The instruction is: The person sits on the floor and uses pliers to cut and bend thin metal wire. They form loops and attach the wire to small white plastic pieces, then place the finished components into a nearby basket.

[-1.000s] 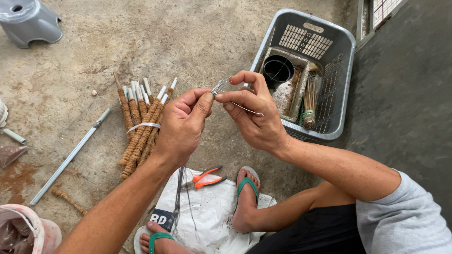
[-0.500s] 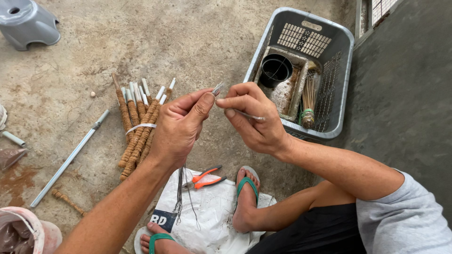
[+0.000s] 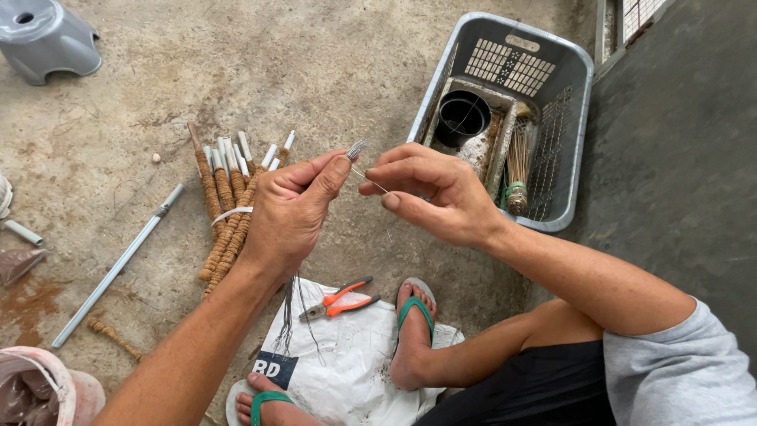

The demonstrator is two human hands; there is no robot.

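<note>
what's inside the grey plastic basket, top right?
The grey plastic basket holds a black round pot in a dirty rectangular tray, and a bundle of thin straw sticks bound with a green band. The person's right hand covers the basket's near-left corner.

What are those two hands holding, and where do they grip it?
The left hand pinches a bundle of thin wires near its top end; the right hand pinches one strand beside it.
</note>
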